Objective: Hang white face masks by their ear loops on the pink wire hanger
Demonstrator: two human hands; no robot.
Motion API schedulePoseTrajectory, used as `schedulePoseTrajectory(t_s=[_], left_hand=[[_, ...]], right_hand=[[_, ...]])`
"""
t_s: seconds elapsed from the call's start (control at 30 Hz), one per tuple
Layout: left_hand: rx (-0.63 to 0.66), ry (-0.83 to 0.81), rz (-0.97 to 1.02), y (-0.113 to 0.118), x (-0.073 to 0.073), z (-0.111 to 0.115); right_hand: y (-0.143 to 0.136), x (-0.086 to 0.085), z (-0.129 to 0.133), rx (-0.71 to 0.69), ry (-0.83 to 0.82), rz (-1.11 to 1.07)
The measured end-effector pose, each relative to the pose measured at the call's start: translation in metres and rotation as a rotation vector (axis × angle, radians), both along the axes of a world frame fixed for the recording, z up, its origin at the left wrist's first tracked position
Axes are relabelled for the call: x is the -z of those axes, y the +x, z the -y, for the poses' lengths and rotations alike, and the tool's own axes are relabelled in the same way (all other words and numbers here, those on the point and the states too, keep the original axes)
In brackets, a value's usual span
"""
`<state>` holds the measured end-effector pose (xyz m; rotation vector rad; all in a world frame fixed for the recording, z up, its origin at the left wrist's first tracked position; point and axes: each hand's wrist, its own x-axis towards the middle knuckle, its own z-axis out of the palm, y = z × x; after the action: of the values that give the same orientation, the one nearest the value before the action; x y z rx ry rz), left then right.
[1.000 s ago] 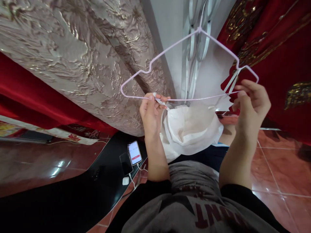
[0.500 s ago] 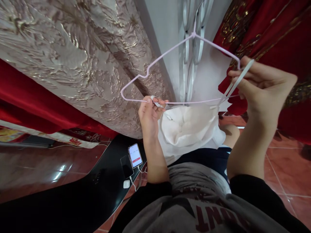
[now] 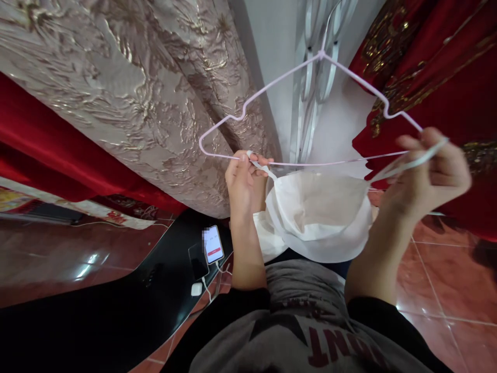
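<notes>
Pale-pink wire hanger (image 3: 322, 55) and narrow white strap (image 3: 264, 169) pinched in left hand (image 3: 243, 173); second white strap (image 3: 423, 157) over right hand (image 3: 435, 173), grip too blurred to tell; white cloth garment (image 3: 326, 207) below.

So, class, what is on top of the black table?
The table holds a lit phone, a dark phone and a small white block, with white cables at both phones. Some dark marks are unclear. The patterned curtain hides its far end.
</notes>
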<state>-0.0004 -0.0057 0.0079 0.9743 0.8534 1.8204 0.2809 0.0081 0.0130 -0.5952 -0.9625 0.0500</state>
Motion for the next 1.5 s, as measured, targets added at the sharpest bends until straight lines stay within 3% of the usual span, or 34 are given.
schedulePoseTrajectory(t_s=[0.1,0.17,0.33,0.4,0.5,0.6,0.7,0.9,0.97,1.03,1.13,1.3,1.4,1.5], left_hand=[[-0.032,-0.011,-0.019,0.004,0.0,0.003],[-0.054,-0.002,-0.041,0.006,-0.001,0.007],[-0.077,0.056,-0.113,-0.003,0.011,0.009],[-0.192,0.089,-0.146,-0.014,0.022,0.004],[-0.508,0.15,-0.189,-0.036,0.037,-0.006],[-0.712,0.246,-0.137,-0.056,0.038,-0.013],[-0.619,0.319,-0.13,-0.065,0.017,-0.015],[-0.104,0.245,-0.505,-0.061,-0.05,-0.024],[-0.009,0.187,-0.553,-0.058,-0.063,-0.029],[0.008,0.136,-0.55,-0.056,-0.067,-0.034],[-0.053,0.128,-0.513,-0.054,-0.055,-0.04],[-0.202,0.104,-0.119,-0.041,-0.005,-0.04],[-0.114,-0.015,0.09,-0.019,0.023,-0.029],[-0.049,-0.018,0.135,0.005,0.032,-0.015]], right_hand=[[-0.048,-0.004,0.021,-0.234,-0.34,0.214],[-0.065,-0.001,0.027,-0.372,-0.511,0.319],[-0.066,0.014,0.03,-0.406,-0.593,0.316],[-0.063,0.018,0.03,-0.386,-0.581,0.303],[-0.06,0.019,0.031,-0.362,-0.575,0.298],[-0.06,0.019,0.03,-0.342,-0.567,0.298],[-0.062,0.019,0.029,-0.313,-0.538,0.305],[-0.063,0.02,0.032,-0.33,-0.564,0.311],[-0.061,0.021,0.033,-0.336,-0.577,0.301],[-0.058,0.021,0.034,-0.351,-0.588,0.299],[-0.057,0.022,0.035,-0.359,-0.571,0.307],[-0.06,0.023,0.035,-0.322,-0.569,0.344],[-0.061,0.022,0.036,-0.331,-0.576,0.357],[-0.065,0.021,0.04,-0.339,-0.568,0.363]])
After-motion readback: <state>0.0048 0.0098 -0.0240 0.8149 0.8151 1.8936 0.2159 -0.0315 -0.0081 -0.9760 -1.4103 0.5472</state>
